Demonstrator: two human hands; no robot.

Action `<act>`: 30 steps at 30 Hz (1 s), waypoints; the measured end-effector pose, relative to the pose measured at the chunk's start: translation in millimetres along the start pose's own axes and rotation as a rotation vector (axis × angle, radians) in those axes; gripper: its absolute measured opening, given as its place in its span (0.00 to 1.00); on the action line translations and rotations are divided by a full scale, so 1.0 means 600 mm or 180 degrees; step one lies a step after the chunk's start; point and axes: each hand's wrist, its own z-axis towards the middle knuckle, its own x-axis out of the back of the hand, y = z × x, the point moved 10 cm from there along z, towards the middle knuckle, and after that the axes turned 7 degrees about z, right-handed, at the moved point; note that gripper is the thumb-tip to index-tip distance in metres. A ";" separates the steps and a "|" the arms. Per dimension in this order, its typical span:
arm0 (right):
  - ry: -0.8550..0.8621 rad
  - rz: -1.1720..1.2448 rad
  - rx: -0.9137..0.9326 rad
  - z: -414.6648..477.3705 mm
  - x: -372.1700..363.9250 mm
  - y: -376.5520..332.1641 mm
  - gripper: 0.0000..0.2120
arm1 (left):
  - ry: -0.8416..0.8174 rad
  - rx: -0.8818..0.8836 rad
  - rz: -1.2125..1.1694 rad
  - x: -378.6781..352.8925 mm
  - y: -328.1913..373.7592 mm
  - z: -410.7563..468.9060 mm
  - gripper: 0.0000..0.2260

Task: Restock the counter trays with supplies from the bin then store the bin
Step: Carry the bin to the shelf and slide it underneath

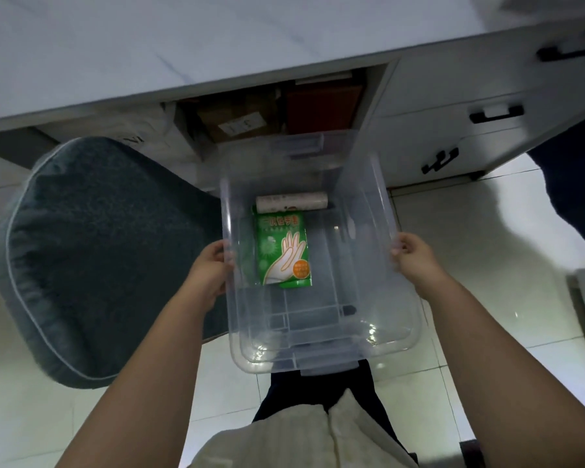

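A dark, nubby chair cushion (92,258) sits at your left. Your left hand (210,271) grips the left rim of the clear plastic bin (318,332), held over glossy floor tiles (487,231). Inside lie a green glove packet (282,251) and a white roll (291,203). Your right hand (416,255) grips the right rim, near white drawers (453,96).

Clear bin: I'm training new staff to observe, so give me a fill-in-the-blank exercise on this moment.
The left hand and right hand hold the clear bin above the tiled ____. The bin holds ____ items. The packet is coloured ____. Beyond the packet lies a white ____.
Missing: floor; two; green; roll.
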 end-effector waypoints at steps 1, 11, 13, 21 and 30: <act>0.0029 0.0119 -0.0026 -0.018 0.018 -0.002 0.12 | -0.0188 -0.0028 -0.0038 -0.010 0.011 -0.013 0.19; 0.0165 0.1358 -0.0090 -0.241 0.265 0.011 0.17 | -0.1923 -0.0416 0.0261 -0.205 0.150 -0.194 0.34; 0.0067 0.1588 -0.0065 -0.277 0.317 0.021 0.23 | -0.2126 -0.0471 0.0322 -0.267 0.182 -0.227 0.34; 0.0572 0.2278 0.0361 -0.365 0.576 0.069 0.32 | -0.2769 -0.1126 0.1048 -0.574 0.335 -0.390 0.32; 0.1020 0.2617 0.0847 -0.392 0.903 0.090 0.32 | -0.2929 -0.1651 0.1277 -0.888 0.397 -0.553 0.39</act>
